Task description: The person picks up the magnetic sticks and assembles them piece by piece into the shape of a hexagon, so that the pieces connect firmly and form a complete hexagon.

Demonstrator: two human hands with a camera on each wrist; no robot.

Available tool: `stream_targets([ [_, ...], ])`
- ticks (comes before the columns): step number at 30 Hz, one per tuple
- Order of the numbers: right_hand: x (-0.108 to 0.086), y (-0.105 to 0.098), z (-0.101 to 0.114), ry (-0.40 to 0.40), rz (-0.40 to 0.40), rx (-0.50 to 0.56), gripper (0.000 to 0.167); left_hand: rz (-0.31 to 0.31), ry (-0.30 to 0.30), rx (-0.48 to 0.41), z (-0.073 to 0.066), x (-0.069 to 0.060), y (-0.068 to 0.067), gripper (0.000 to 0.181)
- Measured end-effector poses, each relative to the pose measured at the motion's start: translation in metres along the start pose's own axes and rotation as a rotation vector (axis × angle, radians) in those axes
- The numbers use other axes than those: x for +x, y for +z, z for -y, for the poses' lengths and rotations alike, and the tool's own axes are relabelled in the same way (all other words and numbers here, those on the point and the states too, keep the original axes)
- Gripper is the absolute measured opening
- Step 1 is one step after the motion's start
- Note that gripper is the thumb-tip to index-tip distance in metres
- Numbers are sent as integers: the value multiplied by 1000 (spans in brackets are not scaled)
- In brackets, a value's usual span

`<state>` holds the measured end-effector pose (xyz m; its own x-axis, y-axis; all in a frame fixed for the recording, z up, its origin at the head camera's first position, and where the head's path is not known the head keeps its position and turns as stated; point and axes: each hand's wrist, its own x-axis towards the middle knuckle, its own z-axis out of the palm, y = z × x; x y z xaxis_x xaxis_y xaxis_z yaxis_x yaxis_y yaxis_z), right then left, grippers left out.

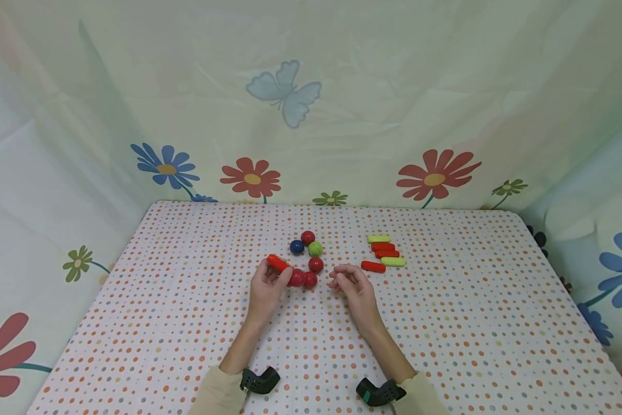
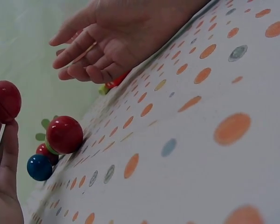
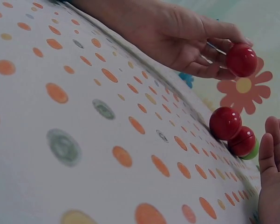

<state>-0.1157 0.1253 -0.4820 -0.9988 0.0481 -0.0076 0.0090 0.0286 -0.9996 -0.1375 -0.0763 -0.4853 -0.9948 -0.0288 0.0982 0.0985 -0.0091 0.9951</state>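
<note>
My left hand holds a short red stick between thumb and fingers. A glossy red ball is at the stick's near end, by the thumb tip; in the right wrist view this held ball is raised above the table. Whether ball and stick are joined I cannot tell. My right hand hovers to the right with loosely bent fingers and nothing in them. Between the hands lie another red ball and, beyond it, a second one.
Farther back sit a green ball, a blue ball and a red ball. Right of them lie several short sticks, among them a red stick and a yellow-green stick. A dotted cloth covers the table; a printed curtain hangs behind.
</note>
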Motion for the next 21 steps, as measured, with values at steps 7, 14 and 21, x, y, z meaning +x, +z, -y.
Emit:
stream_targets([
  [7,0,0,0,2,1,-5,23,-34,-94,-170,-1,3,-2,24],
  [14,0,1,0,3,-4,8,22,-22,-111,-267,-3,4,-4,30],
  [21,2,-7,0,-41,-103,-64,22,76,-132,-245,-4,4,-4,51],
])
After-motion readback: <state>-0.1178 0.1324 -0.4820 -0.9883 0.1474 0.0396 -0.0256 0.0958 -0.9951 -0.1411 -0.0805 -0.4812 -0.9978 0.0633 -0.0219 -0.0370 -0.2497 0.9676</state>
